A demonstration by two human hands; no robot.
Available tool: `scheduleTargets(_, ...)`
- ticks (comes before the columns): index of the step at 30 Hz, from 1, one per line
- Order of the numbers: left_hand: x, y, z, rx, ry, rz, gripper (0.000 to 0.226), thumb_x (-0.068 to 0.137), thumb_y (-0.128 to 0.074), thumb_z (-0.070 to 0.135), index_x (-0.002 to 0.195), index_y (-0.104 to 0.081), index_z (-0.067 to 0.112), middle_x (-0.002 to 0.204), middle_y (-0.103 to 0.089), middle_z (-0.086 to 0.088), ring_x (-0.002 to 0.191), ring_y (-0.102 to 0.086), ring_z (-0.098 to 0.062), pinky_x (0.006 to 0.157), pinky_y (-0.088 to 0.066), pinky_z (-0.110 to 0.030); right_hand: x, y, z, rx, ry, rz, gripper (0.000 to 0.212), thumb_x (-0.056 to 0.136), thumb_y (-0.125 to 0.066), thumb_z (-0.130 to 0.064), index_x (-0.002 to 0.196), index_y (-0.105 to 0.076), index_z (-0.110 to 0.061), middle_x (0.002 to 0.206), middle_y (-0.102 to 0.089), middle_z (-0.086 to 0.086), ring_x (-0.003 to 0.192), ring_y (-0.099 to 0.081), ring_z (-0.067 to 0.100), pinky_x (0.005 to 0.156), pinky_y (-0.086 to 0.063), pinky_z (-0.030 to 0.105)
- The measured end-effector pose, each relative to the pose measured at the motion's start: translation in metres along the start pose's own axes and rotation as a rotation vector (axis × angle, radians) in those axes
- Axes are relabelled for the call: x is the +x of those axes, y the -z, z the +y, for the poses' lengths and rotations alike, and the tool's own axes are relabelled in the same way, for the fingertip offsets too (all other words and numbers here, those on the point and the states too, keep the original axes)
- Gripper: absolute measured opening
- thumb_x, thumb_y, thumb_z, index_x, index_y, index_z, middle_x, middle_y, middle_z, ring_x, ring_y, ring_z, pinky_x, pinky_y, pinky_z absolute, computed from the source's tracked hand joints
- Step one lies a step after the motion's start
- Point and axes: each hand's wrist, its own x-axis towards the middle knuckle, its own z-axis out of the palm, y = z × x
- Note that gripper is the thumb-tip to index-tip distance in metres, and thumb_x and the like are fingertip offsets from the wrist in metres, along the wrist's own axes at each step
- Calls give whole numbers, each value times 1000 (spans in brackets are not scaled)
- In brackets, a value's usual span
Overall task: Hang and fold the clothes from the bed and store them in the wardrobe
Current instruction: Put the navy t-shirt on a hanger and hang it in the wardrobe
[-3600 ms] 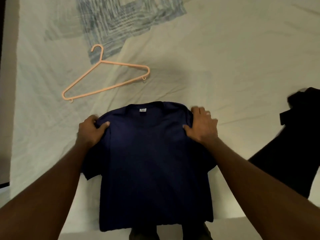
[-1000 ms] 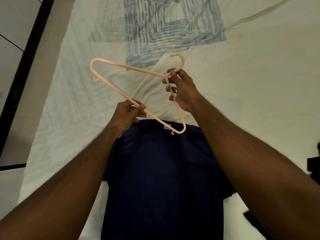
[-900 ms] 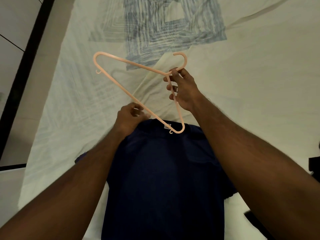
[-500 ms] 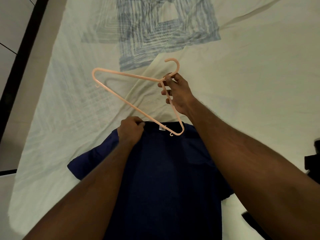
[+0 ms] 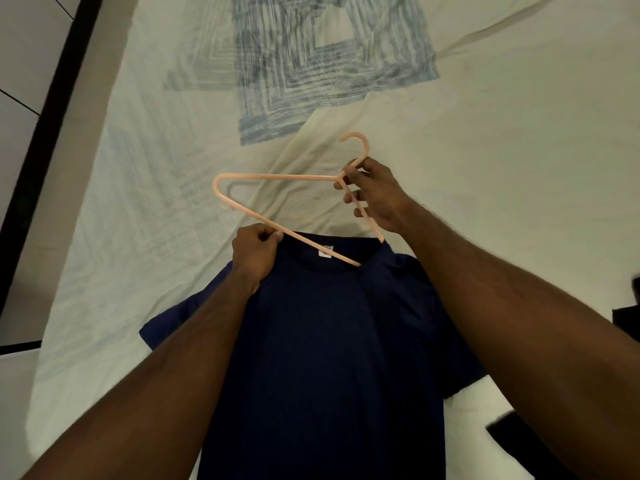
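A navy blue T-shirt (image 5: 332, 348) lies flat on the bed, neck away from me, with a white label inside the collar. My left hand (image 5: 254, 254) pinches the left side of the collar and lifts it. My right hand (image 5: 375, 195) grips a peach plastic hanger (image 5: 273, 176) at the base of its hook. One end of the hanger is tucked inside the neck opening; the other end sticks out to the upper left, above the sheet.
The pale bedsheet (image 5: 502, 161) has a blue-striped square print (image 5: 322, 60) at the top. A black garment (image 5: 627, 317) lies at the right edge of the bed. The bed's left edge meets a dark frame strip (image 5: 45, 143) and the floor.
My left hand let go of the hanger's bar and took hold of the shirt collar. My right hand lowered the hanger, and its near end went into the neck opening.
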Motion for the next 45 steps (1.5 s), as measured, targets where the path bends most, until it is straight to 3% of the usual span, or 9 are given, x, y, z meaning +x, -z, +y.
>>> scheduleTargets(7, 3, 4, -15, -229, 169, 20, 13, 97, -66, 20, 87, -76, 18, 93, -75, -4, 93, -71, -22, 90, -59, -40, -11, 33, 14, 119, -13, -123, 11, 105, -56, -26, 104, -59, -15, 97, -70, 14, 73, -60, 23, 61, -47, 36)
scheduleTargets(10, 4, 11, -16, -397, 235, 65, 11, 93, -69, 10, 84, -74, 13, 87, -73, -8, 85, -69, -22, 87, -60, -42, -16, 35, 18, -13, -8, -147, 11, 105, -55, -23, 104, -58, -13, 97, -72, 15, 70, -62, 25, 58, -50, 36)
scheduleTargets(18, 1, 28, -36, -455, 254, -31, 26, 98, -60, 5, 75, -72, 9, 51, -57, 0, 44, -48, -14, 43, -43, -21, -28, 53, 46, -143, 28, 18, 8, 104, -50, -8, 102, -57, -4, 80, -69, 16, 55, -57, 24, 52, -51, 32)
scheduleTargets(23, 5, 26, -55, -236, 167, -65, 21, 97, -66, 12, 77, -74, 11, 71, -67, -4, 65, -58, -16, 66, -51, -29, -27, 58, 57, -231, 110, 121, 13, 101, -48, -5, 97, -60, -3, 75, -69, 15, 57, -57, 28, 53, -51, 33)
scheduleTargets(26, 2, 25, -59, -69, 120, -92, 21, 97, -64, 14, 78, -74, 13, 73, -68, -2, 66, -57, -12, 67, -49, -29, -30, 55, 60, -247, 109, 170, 16, 99, -47, -6, 90, -60, -8, 73, -68, 14, 53, -54, 24, 52, -48, 31)
scheduleTargets(30, 7, 25, -42, -107, 108, -33, 25, 100, -63, 17, 77, -71, 13, 71, -66, -3, 65, -56, -14, 61, -47, -26, -31, 49, 60, -329, 111, 121, 17, 97, -47, -6, 85, -58, -8, 68, -65, 13, 50, -51, 23, 52, -46, 33)
scheduleTargets(33, 14, 25, -21, -120, 60, -27, 22, 99, -64, 18, 81, -73, 11, 80, -70, -8, 72, -62, -18, 69, -53, -32, -31, 46, 63, -388, 105, 95, 16, 95, -48, -6, 84, -60, -9, 67, -65, 11, 50, -50, 23, 54, -45, 34)
scheduleTargets(41, 0, 27, 8, -97, -87, -264, 14, 96, -69, 18, 92, -77, 8, 86, -76, -4, 76, -69, -9, 78, -56, -27, -30, 20, 52, -381, 131, -60, 16, 104, -56, -12, 100, -66, 0, 89, -73, 11, 72, -71, 5, 68, -50, 15)
scheduleTargets(45, -3, 29, 8, -64, -94, -296, 19, 101, -61, 22, 97, -77, 12, 95, -75, -7, 84, -68, -11, 82, -53, -28, -28, 5, 47, -403, 131, -79, 15, 104, -56, -19, 104, -66, -8, 91, -78, 6, 85, -74, 10, 74, -53, 23)
